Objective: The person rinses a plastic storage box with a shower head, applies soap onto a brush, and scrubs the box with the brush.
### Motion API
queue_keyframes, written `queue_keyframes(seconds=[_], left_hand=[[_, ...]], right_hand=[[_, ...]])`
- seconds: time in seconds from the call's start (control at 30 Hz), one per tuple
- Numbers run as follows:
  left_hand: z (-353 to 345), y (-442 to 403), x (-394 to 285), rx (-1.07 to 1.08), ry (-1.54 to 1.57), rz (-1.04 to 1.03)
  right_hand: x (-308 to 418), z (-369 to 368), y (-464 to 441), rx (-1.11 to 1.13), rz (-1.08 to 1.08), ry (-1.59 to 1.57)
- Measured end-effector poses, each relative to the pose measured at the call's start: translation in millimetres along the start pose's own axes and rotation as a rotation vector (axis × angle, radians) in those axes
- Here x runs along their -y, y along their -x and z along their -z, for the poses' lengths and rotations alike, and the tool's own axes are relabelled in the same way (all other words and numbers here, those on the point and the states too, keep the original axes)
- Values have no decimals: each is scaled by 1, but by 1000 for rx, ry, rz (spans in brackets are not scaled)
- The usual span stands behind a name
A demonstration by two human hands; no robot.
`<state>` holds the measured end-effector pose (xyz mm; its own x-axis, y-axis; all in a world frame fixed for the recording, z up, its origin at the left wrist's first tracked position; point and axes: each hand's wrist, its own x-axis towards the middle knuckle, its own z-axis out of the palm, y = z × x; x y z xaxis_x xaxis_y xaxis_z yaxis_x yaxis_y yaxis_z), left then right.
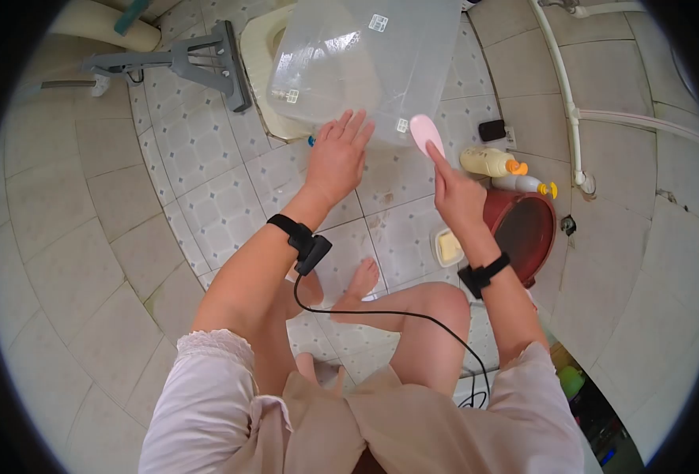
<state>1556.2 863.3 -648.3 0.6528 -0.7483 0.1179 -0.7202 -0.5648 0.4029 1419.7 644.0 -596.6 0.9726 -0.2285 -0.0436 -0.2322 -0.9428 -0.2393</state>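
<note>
A large translucent plastic storage box (357, 67) stands tilted in front of me, over a pale squat toilet. Against its near lower edge rests my left hand (337, 158), with the fingers stretched out and not wrapped round anything. My right hand (460, 197) is closed round the handle of a pink brush (425, 133). The brush's smooth oval back faces up, close to the box's right near corner, and its bristle side is hidden. I cannot tell whether brush and box touch.
At right stand a red bucket (543, 237), a cream pump bottle (487, 161), a grey-white bottle (515, 184) and a dish with yellow soap (449, 246). A grey mop head (227, 67) leans at upper left, and the toilet rim (256, 71) shows beside the box. White pipes (567, 103) run along the right wall.
</note>
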Motion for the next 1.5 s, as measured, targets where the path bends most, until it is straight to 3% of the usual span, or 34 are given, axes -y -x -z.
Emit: queue_keyframes(seconds=[0.2, 0.27, 0.5, 0.6, 0.67, 0.73, 0.83, 1.03, 1.1, 1.2, 1.37, 1.5], left_hand=[[-4, -10, 9, -35, -17, -61], [-6, -12, 14, -3, -32, -129], [1, -14, 24, -8, -264, -241], [-1, -15, 27, 137, -84, -185], [-7, -18, 33, -140, -65, -314], [-9, -18, 35, -148, -104, -316], [-6, -30, 42, -133, -113, -283], [-10, -35, 32, 5, -153, -223], [-11, -37, 33, -7, -188, -238], [-10, -36, 37, -53, -170, -242], [-13, -37, 34, 0, -173, -222], [-12, -37, 35, -25, -179, -246]], right_hand=[[14, -12, -15, -93, 82, -43], [3, 5, 7, 37, -11, 66], [9, -26, -28, -183, -16, 159], [32, -27, 19, -181, -88, 51], [50, -30, 25, -131, -111, 111], [56, -36, 21, -82, -157, 162], [47, -40, -5, -232, -97, 151], [63, -40, 27, -118, -219, 181], [51, -42, -10, -274, -86, 203], [34, -43, -39, -275, -165, 206], [62, -49, 18, -197, -154, 171], [44, -49, -27, -329, -103, 213]])
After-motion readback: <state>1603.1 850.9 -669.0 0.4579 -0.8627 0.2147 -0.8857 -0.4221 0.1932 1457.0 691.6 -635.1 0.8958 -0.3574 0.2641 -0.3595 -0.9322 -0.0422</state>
